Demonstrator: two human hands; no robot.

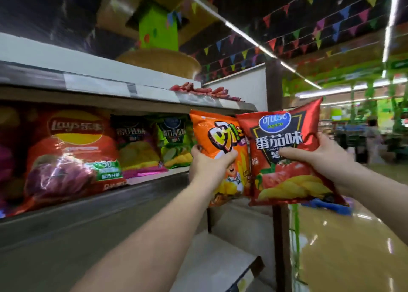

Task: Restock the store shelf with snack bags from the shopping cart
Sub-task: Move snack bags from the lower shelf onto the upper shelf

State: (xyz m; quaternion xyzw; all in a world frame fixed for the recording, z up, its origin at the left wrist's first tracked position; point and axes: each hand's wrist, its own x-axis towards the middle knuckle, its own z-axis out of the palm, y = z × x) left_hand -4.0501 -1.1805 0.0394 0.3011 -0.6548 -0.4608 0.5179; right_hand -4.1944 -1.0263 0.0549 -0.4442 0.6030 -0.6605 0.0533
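Observation:
My left hand (208, 162) grips an orange snack bag (215, 135) by its lower middle. My right hand (320, 157) grips a red tomato-flavour chip bag (284, 132) with thumb across its front. Both bags are held upright side by side, the red one overlapping the orange one's right edge, in front of the right end of the store shelf (154, 179). On that shelf stand a large red Lay's bag (72, 150), a dark purple-trimmed bag (134, 141) and a green bag (174, 139). The shopping cart is not in view.
An upper shelf (141, 88) carries red packets (198, 89) near its right end. Lower shelf boards (220, 258) sit below my arms. A dark upright post (280, 236) ends the shelving. The glossy aisle floor (353, 247) opens to the right, with a person (373, 141) far off.

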